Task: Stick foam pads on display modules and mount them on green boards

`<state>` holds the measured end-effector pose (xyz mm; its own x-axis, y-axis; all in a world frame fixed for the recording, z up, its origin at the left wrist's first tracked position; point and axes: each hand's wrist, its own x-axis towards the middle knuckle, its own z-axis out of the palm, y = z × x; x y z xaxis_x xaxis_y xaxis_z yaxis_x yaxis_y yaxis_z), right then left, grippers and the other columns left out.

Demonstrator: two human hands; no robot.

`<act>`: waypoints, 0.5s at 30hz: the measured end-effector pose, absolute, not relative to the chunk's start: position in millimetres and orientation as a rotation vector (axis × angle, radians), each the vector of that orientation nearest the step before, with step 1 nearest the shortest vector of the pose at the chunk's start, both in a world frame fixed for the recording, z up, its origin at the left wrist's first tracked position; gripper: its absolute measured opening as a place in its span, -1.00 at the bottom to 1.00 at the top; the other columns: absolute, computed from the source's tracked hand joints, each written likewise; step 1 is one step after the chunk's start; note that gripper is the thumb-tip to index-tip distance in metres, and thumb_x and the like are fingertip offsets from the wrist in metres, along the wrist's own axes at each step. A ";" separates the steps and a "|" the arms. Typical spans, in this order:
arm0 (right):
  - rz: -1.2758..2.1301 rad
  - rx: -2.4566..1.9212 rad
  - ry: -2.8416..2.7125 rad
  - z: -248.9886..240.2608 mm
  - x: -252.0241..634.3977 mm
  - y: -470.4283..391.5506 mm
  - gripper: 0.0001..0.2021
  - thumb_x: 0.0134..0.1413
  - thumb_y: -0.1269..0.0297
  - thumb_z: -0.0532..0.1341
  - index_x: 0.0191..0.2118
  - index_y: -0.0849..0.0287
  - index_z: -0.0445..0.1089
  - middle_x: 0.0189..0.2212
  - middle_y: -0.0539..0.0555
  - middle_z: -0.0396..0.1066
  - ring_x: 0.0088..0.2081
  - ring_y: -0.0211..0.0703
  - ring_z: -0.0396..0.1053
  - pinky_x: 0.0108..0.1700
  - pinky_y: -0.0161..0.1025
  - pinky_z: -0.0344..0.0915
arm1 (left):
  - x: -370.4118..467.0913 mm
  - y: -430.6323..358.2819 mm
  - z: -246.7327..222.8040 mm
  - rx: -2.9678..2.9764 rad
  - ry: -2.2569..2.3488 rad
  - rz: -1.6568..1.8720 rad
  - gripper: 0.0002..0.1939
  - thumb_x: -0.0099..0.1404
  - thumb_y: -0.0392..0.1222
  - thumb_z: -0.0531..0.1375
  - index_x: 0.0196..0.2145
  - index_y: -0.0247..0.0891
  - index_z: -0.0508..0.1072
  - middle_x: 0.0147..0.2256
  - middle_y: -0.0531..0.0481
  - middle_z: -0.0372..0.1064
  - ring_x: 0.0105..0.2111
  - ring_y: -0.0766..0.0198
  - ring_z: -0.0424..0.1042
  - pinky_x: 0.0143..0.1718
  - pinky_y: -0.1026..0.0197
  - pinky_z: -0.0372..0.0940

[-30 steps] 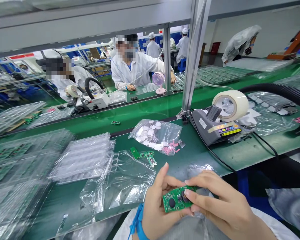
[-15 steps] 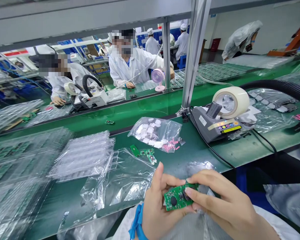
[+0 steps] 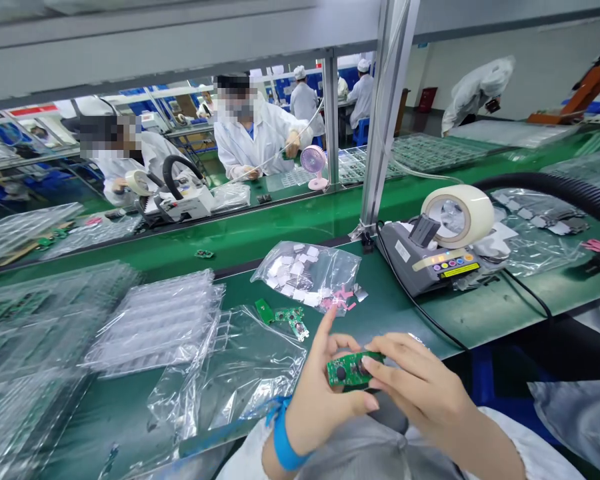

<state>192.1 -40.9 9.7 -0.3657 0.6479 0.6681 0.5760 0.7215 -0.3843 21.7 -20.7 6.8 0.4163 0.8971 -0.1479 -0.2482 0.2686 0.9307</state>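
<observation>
A green circuit board (image 3: 349, 371) with a round black part is held between both hands, over the near edge of the bench. My left hand (image 3: 320, 393), with a blue band at its wrist, grips the board's left side, its index finger raised. The fingers of my right hand (image 3: 410, 373) pinch the board's right end and cover part of it. Beyond my hands, a few green boards (image 3: 290, 316) lie beside a clear bag (image 3: 305, 270) of white pieces, with pink strips at its corner.
Clear trays (image 3: 155, 320) and plastic film (image 3: 255, 367) cover the left bench. A grey tape dispenser (image 3: 420, 260) with a cable stands right, by a metal post (image 3: 379, 133). Across the green belt (image 3: 260, 230), people in white coats work near a pink fan (image 3: 313, 160).
Both hands and the board have moved slightly up and left in view. My left thumb now stands away from the board's lower edge. A co-worker's hand across the belt has risen.
</observation>
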 end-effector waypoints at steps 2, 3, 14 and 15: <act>0.127 -0.918 -2.165 3.2 194.9 -33.8 -0.76 0.18 0.52 0.04 -0.06 0.23 0.28 -0.20 0.20 0.38 -0.17 -0.12 0.31 -0.20 -0.14 0.38 | 20.6 -13.6 6.9 0.807 0.804 0.812 -0.08 -0.11 -0.11 0.39 0.16 -0.12 0.04 -0.30 0.03 0.30 -0.35 0.32 0.35 -0.30 0.24 0.27; 0.153 -0.912 -2.230 1.5 196.2 -30.7 -0.74 0.19 0.52 0.04 -0.03 0.24 0.26 -0.19 0.19 0.38 -0.16 -0.11 0.30 -0.19 -0.15 0.38 | 19.9 -9.8 7.0 0.752 0.826 0.787 -0.15 -0.06 -0.10 0.36 0.14 -0.20 0.08 -0.35 0.04 0.32 -0.37 0.35 0.34 -0.29 0.25 0.25; 0.352 -1.164 -2.327 -6.7 207.7 4.6 -0.52 0.12 0.35 0.15 0.16 0.13 0.09 -0.04 0.14 0.37 -0.04 -0.07 0.34 -0.11 -0.24 0.39 | 20.5 71.8 -3.6 1.108 1.153 0.561 -0.26 -0.25 -0.26 0.39 -0.05 -0.30 0.29 -0.58 0.14 0.36 -0.59 0.37 0.32 -0.52 0.29 0.15; 0.349 -1.249 -2.253 -13.9 215.4 6.8 -0.52 0.12 0.29 0.15 0.17 0.12 0.09 0.00 0.14 0.35 0.00 -0.07 0.33 -0.09 -0.25 0.38 | 16.7 90.9 -4.0 1.139 1.196 0.608 -0.26 -0.24 -0.23 0.38 -0.04 -0.30 0.28 -0.58 0.14 0.37 -0.59 0.37 0.32 -0.52 0.29 0.15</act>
<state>215.4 6.8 -13.9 -0.4283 0.8425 0.3267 0.7040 0.5377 -0.4639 16.7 90.9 -4.0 0.3095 0.8617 -0.4020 0.1837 0.3607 0.9144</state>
